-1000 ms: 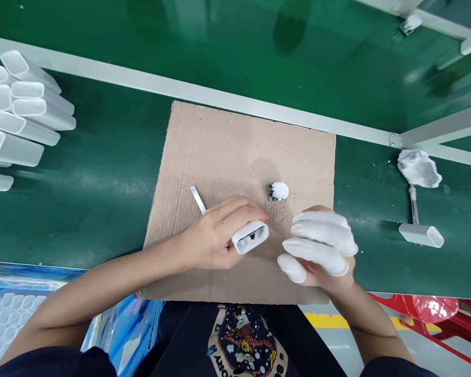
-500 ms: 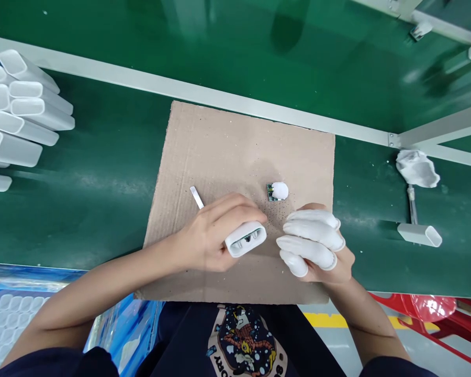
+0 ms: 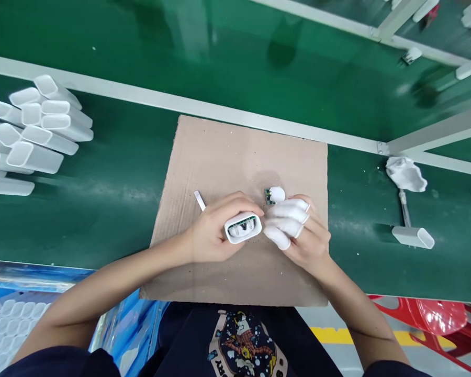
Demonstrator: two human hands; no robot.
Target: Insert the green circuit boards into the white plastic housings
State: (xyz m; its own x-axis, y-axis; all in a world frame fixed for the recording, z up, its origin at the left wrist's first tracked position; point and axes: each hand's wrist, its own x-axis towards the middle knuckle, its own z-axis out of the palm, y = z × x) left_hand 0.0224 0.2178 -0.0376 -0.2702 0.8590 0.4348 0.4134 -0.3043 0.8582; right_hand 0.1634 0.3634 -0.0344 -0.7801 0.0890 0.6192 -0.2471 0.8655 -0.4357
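My left hand (image 3: 210, 230) is wrapped around a white plastic housing (image 3: 228, 238), its open oval end tipped up toward me. A green circuit board (image 3: 239, 226) shows inside that opening. My right hand (image 3: 298, 225), with white finger cots on several fingers, is just right of the housing; its fingers are curled together, and the thumb and anything inside are hidden. Beyond its fingertips a small green circuit board with a white rounded cap (image 3: 277, 194) lies on the cardboard sheet (image 3: 220, 152). Partly behind my left hand lies a thin pale strip (image 3: 199, 199).
Several empty white housings (image 3: 39, 157) are stacked at the left of the green bench (image 3: 113, 173). At right, a crumpled white thing (image 3: 406, 174), a metal-shafted tool (image 3: 404, 207) and another housing (image 3: 414, 237) lie near a frame post. A red stool (image 3: 441, 314) stands below the bench edge.
My right hand has moved left, close to the housing and the small capped board. The housing in my left hand has tilted, showing more of its inside. The view has shifted slightly.
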